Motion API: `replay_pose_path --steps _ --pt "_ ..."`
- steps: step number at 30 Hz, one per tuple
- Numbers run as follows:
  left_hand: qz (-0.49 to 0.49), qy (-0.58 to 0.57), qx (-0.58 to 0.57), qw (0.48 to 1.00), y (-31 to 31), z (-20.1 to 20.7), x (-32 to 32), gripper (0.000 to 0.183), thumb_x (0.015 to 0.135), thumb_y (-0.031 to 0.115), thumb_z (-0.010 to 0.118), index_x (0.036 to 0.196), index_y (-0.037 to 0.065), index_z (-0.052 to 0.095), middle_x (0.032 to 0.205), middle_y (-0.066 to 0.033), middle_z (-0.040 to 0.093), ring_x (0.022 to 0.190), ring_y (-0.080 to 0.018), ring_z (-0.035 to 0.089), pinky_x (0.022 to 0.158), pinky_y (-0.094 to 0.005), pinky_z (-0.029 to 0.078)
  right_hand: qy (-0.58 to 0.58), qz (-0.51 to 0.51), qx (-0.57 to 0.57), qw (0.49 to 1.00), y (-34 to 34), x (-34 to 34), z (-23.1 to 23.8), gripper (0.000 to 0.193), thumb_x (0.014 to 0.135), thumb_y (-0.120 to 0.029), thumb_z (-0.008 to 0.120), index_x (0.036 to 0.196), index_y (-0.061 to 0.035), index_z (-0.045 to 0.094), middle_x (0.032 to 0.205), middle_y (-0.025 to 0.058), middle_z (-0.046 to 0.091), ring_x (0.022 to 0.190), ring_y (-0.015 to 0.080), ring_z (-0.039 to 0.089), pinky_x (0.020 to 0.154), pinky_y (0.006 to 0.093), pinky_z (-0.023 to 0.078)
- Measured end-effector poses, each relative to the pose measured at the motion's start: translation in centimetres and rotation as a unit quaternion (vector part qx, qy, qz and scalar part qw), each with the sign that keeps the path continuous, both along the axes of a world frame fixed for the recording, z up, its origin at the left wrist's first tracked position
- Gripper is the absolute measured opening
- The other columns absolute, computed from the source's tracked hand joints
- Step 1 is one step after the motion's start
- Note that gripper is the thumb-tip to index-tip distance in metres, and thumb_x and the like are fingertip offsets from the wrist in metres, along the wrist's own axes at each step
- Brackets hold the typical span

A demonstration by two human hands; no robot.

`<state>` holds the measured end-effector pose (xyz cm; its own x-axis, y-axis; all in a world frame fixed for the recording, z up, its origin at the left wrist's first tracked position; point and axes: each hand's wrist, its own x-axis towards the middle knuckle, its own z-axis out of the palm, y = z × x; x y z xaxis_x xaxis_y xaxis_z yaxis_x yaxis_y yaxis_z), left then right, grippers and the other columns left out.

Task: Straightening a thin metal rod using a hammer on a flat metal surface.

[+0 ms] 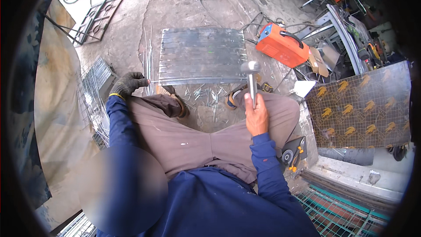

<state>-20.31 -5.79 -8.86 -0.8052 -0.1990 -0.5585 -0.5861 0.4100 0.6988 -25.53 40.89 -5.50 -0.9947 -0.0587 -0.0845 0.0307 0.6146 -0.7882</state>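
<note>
fingers (139,75) of gloved left hand (125,85) seemingly pinching thin rod (197,78) along near edge of slatted panel (204,52), grip too small to be sure; right hand (257,117) holding hammer (252,81) head-up. clean strike probably needing rod flush, fingertips clear.

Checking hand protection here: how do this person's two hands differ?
The left hand wears a dark glove; the right hand is bare. The left hand pinches a thin rod by the slatted metal panel, while the right hand grips a hammer. Both emerge from dark blue sleeves.
</note>
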Motion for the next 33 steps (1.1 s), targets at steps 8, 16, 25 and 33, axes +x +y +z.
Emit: replay_pose_path --steps 8,16,25,33 --pt "-0.016 -0.003 -0.018 1.0 -1.1 -1.6 1.0 0.031 0.086 0.04 0.08 0.087 0.01 0.074 0.067 0.0054 0.054 0.061 -0.0081 0.043 0.059 -0.0297 0.035 -0.022 -0.033 -0.133 0.99 -0.7 0.5 3.4 0.038 0.1 -0.043 0.064 0.097 -0.0054 0.062 0.065 0.0012 0.049 0.061 0.0086 0.047 0.059 0.0314 0.042" --pt "-0.016 -0.026 -0.002 1.0 -0.7 -1.2 0.2 0.03 0.087 0.038 0.079 0.087 0.009 0.074 0.07 0.0065 0.053 0.067 -0.0077 0.044 0.062 -0.0284 0.035 0.003 0.036 0.047 0.998 -0.9 -0.1 -0.6 0.031 0.103 -0.039 0.056 0.105 -0.0086 0.059 0.083 0.0191 0.068 0.08 0.0451 0.065 0.07 0.0491 0.05" --pt "-0.008 -0.031 0.006 0.999 -1.4 -1.6 0.4 0.035 0.085 0.043 0.079 0.087 0.008 0.074 0.072 0.0068 0.055 0.067 -0.0082 0.047 0.062 -0.0294 0.038 0.027 0.018 -0.002 0.999 -0.7 0.5 -2.0 0.037 0.101 -0.042 0.06 0.101 -0.0055 0.063 0.074 0.0083 0.065 0.068 0.0211 0.062 0.067 0.0372 0.049" --pt "-0.006 -0.031 0.025 0.999 -2.5 -1.2 1.5 0.033 0.085 0.042 0.079 0.085 0.01 0.073 0.067 0.0073 0.052 0.064 -0.0075 0.046 0.059 -0.028 0.037 -0.021 -0.023 -0.169 0.985 -0.5 0.2 3.1 0.031 0.101 -0.041 0.063 0.1 -0.0096 0.061 0.064 -0.0052 0.048 0.047 0.0025 0.044 0.041 0.0208 0.035"
